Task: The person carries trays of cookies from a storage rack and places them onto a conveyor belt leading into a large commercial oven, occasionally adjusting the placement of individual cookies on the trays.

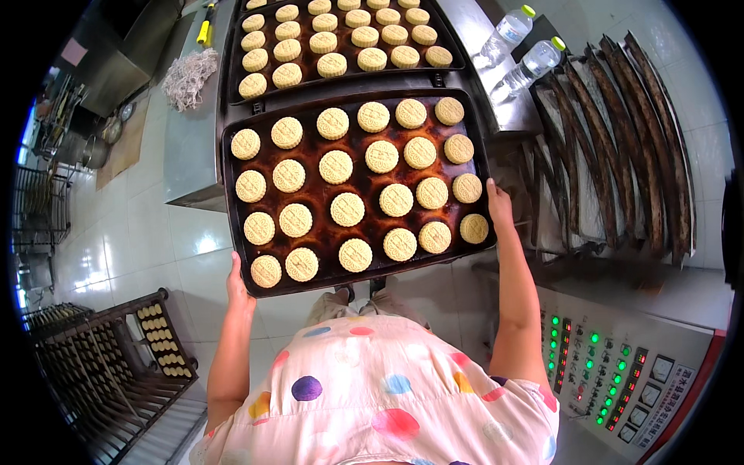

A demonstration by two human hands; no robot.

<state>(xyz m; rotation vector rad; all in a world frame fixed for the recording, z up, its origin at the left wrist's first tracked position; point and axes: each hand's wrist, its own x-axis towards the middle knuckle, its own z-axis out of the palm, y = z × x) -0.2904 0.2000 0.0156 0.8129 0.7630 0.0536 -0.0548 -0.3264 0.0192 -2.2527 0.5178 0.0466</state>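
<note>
My left hand (241,280) grips the left end of the near edge of a dark baking tray (308,203), and my right hand (497,203) holds its right side, thumb along the rim. The tray carries several rows of round, pale yellow pastries (335,166) with patterned tops and scalloped edges. Just beyond it lies a second dark tray (345,81) of similar pastries, close to or touching the held one; I cannot tell which.
Steel counters (190,147) flank the trays, with a white cloth (190,77), yellow-handled tool (204,29) and two water bottles (508,35). Curved blackened slats or pans (620,139) stand right. A tray rack (97,364) is lower left, a lit control panel (604,372) lower right.
</note>
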